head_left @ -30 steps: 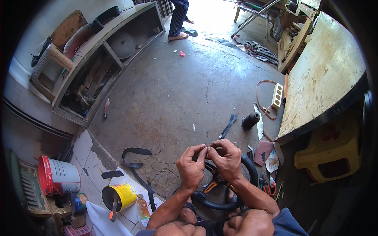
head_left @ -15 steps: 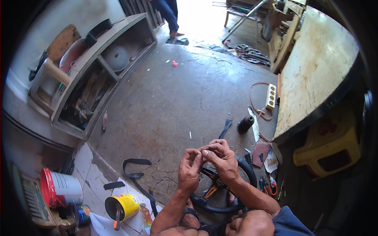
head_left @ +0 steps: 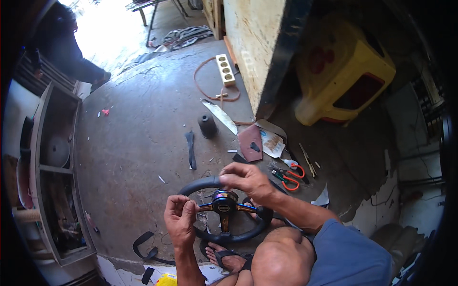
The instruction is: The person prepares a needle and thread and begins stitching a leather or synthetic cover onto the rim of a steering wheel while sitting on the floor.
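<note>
A black steering wheel (head_left: pixel 223 206) with shiny, heat-coloured spokes stands tilted between my legs, above my sandalled foot. My left hand (head_left: pixel 181 217) is closed in a pinch beside the rim's left side; whatever is between its thumb and finger is hidden or too thin to see. At the top of the rim is my right hand (head_left: pixel 248 181), its fingertips pressed together over the dark covering. It appears to touch the rim there, but I cannot make out anything within that pinch. Part of the rim's right side lies behind my right hand and forearm.
Orange-handled scissors (head_left: pixel 288 180), a reddish sheet (head_left: pixel 250 143), a black cone-shaped spool (head_left: pixel 207 127) and a black strip (head_left: pixel 190 149) lie beyond the wheel. Farther off is a power strip (head_left: pixel 225 70). A yellow plastic object (head_left: pixel 343 76) stands right; a person (head_left: pixel 62 52) bends at far left.
My hands have come apart from their joint pinch: the left is now at the wheel's left side, the right at its top. The view has swung right, and the other person now bends low.
</note>
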Demonstrator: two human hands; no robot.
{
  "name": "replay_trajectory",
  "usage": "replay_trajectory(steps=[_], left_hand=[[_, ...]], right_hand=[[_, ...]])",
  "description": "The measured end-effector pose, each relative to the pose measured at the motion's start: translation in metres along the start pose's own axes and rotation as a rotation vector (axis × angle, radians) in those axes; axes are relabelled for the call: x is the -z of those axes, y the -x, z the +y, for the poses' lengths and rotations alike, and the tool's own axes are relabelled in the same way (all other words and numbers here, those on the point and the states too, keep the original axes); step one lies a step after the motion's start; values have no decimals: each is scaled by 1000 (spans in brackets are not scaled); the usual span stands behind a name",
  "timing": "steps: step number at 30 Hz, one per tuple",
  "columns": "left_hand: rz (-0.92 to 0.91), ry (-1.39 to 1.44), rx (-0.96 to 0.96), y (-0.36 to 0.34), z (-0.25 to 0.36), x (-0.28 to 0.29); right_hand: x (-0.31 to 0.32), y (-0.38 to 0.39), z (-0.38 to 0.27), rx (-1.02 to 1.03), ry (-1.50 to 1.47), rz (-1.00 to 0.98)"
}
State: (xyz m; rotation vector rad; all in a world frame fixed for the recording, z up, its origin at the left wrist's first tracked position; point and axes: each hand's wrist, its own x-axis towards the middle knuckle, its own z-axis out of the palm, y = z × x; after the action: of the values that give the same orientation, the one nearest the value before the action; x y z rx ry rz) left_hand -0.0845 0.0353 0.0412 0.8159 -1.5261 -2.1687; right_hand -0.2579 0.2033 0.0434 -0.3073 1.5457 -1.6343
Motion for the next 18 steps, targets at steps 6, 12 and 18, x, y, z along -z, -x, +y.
replay_trajectory(steps=[6, 12, 18], left_hand=[[-5, -265, 8, -8, 3, -14], [22, -266, -7, -13, 5, -8], [50, -171, -17, -15, 27, -12]], right_hand=[[175, 47, 108, 167, 906, 757], [190, 82, 161, 203, 1261, 477], [180, 86, 152, -81, 1235, 489]])
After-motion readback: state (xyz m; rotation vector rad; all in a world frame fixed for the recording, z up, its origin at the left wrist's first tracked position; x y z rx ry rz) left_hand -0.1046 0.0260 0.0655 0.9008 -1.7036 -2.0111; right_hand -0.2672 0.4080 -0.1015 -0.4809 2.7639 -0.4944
